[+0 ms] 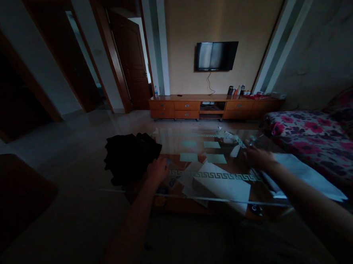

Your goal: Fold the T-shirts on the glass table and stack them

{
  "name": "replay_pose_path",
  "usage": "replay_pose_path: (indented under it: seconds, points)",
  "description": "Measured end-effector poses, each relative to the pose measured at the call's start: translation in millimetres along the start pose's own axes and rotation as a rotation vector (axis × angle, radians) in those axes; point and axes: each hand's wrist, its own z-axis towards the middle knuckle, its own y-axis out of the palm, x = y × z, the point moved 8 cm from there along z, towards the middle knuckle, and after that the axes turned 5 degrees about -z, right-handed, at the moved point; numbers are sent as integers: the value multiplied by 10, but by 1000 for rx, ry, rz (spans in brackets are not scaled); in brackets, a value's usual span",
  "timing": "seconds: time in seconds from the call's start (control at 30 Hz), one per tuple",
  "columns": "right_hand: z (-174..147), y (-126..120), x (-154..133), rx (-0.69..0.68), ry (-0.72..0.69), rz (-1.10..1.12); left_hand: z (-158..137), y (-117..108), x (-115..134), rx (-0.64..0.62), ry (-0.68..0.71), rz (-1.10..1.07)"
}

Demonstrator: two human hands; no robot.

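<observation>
My left hand (158,169) is over the left part of a glass-topped coffee table (210,199), beside a crumpled black bundle (131,156) that looks like cloth. Its fingers are curled, and a small pale thing shows at their tips, too dim to name. On the right, my right hand (258,157) has its fingers bent near a clear, shiny object (251,139), whose kind I cannot make out. Whether it is held is unclear in the dark. A stack of white sheets (307,175) lies under and beside my right forearm.
White papers (221,187) show through the glass. A clear crumpled-looking item (226,135) lies at the table's far right. Beyond stands a low wooden cabinet (187,105) beneath a wall television (216,56). A flowered sofa (308,140) is at right, a brown seat-like shape (18,189) at left.
</observation>
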Motion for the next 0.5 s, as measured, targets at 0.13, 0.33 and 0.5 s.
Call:
replay_pose_path:
  seconds: [0.13,0.33,0.5]
  points:
    - [-314,124,-888,-9,-133,128,-11,-473,-656,343,-294,49]
    - [-683,656,-1303,-111,-178,221,-44,-458,-1443,339,-563,78]
    - [-553,928,-1165,-120,-98,278,107,-598,-1509,411,-550,44]
